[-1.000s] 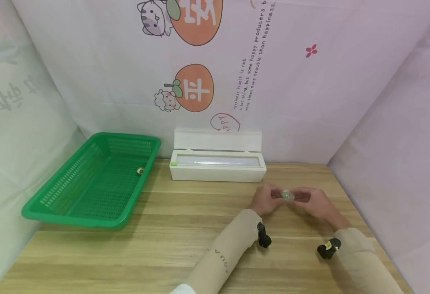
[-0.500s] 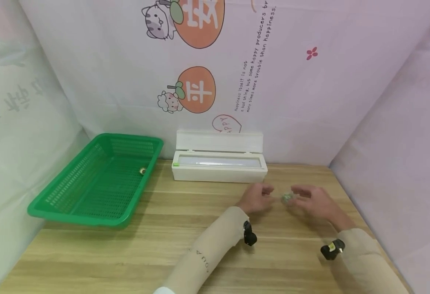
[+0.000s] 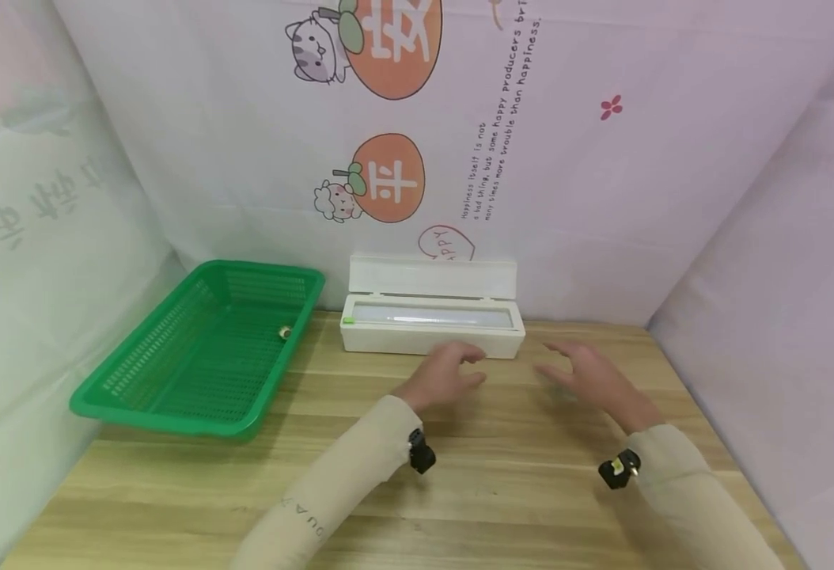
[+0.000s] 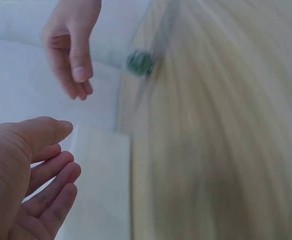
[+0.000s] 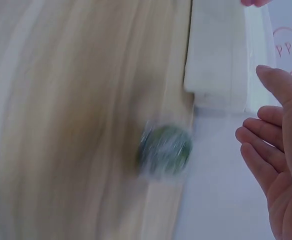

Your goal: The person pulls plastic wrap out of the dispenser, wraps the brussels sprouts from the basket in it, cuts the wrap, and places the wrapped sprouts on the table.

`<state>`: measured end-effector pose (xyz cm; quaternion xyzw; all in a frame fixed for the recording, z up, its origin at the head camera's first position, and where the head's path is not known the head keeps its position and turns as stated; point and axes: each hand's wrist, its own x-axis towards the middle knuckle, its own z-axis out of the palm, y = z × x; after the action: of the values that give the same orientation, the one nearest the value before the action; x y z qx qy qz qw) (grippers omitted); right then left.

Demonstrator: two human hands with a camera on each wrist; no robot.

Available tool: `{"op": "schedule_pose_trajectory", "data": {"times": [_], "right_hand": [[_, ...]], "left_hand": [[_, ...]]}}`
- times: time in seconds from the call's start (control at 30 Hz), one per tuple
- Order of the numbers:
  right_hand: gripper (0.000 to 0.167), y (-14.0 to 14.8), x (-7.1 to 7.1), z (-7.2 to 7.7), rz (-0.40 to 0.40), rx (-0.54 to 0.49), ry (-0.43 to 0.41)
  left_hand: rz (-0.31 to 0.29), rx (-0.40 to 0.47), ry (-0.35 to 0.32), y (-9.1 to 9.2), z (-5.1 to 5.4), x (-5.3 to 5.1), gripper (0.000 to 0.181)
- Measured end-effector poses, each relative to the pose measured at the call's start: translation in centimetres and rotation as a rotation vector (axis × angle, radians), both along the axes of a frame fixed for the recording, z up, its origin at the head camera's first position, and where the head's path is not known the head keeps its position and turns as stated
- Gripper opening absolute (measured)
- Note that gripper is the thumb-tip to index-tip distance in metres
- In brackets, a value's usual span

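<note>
My left hand point(image 3: 440, 377) hovers in front of the white box point(image 3: 433, 339), fingers loosely bent and apart, with nothing in them. To its right my right hand point(image 3: 595, 383) is above the table with thumb and fingers spread, also empty. A green round thing in clear wrap point(image 5: 166, 151) lies on the wooden table near the box's end in the right wrist view. The left wrist view shows that wrapped thing point(image 4: 140, 62) beyond both hands, touched by neither. In the head view the right hand hides it.
A green basket point(image 3: 168, 422) stands at the left with a small round object point(image 3: 285, 332) inside. The white box, its lid point(image 3: 433, 278) raised, holds a whitish roll point(image 3: 433, 315) and stands against the printed cloth at the back. Cloth walls flank the table point(image 3: 460, 491).
Both hands were at the wrapped thing, the left hand letting go first. Now the right hand has let go too, and the left hand has moved left. The head view has shifted slightly.
</note>
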<state>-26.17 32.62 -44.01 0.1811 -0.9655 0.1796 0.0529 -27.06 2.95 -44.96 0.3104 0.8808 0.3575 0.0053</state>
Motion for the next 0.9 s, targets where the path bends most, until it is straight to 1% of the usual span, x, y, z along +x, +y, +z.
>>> {"op": "schedule_pose_trajectory", "data": {"times": [0.13,0.3,0.43,0.5,0.57,0.6,0.63,0.77,0.83,0.9], "right_hand": [[0.058,-1.4,-1.0,0.3,0.063,0.007,0.062],[0.053,-2.7,-2.4,1.0,0.128,0.016,0.121],[0.049,-3.6,-3.4,1.7,0.16,0.039,0.14],[0.048,-3.9,-3.8,2.0,0.176,0.053,0.142],[0.046,-4.1,-4.1,2.4,0.197,0.068,0.15],[0.046,-4.2,-4.3,2.5,0.208,0.077,0.157],[0.045,-4.3,-4.5,2.6,0.221,0.083,0.163],[0.04,-4.8,-4.9,3.3,0.252,0.116,0.159],[0.037,-5.1,-5.1,3.6,0.263,0.128,0.154],[0.036,-5.5,-5.3,3.9,0.272,0.135,0.149]], "left_hand": [[0.04,-0.026,0.058,-3.1,1.5,-0.5,0.039],[0.087,-0.063,0.165,-7.1,2.5,-1.9,0.036],[0.13,-0.141,0.243,-10.1,3.0,-3.1,0.034],[0.149,-0.189,0.265,-11.4,3.2,-3.7,0.033],[0.153,-0.241,0.291,-12.5,3.5,-4.3,0.034],[0.156,-0.266,0.3,-13.0,3.7,-4.5,0.034],[0.158,-0.292,0.292,-13.4,3.9,-4.7,0.035],[0.148,-0.392,0.294,-14.8,4.4,-5.5,0.033],[0.147,-0.425,0.279,-15.3,4.6,-5.7,0.029],[0.138,-0.441,0.28,-15.6,4.6,-6.0,0.026]]}}
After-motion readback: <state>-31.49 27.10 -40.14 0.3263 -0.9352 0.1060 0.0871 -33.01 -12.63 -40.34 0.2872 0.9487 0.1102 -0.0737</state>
